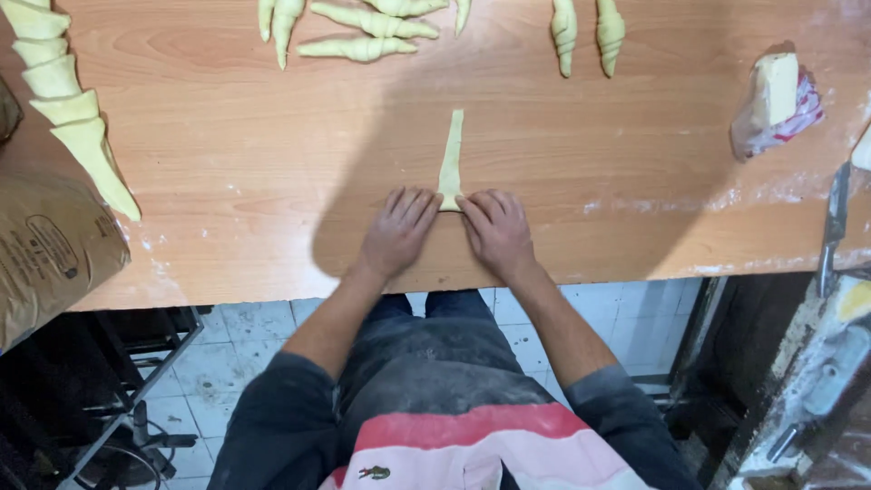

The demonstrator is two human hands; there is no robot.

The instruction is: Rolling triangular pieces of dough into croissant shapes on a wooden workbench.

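Observation:
A long thin triangle of pale dough [451,156] lies on the wooden table [236,181], its narrow tip pointing away from me. Both palms press flat over its wide near end. My left hand [398,230] sits just left of the dough, fingers spread and touching it. My right hand [496,230] mirrors it on the right. The wide end of the dough is hidden beneath my fingertips.
Rolled dough crescents [363,32] lie at the far edge, with two more [586,32] to their right. A row of cut dough triangles [68,104] runs down the left. A brown paper sack [50,254] stands at left. A wrapped pale block [777,95] rests at right.

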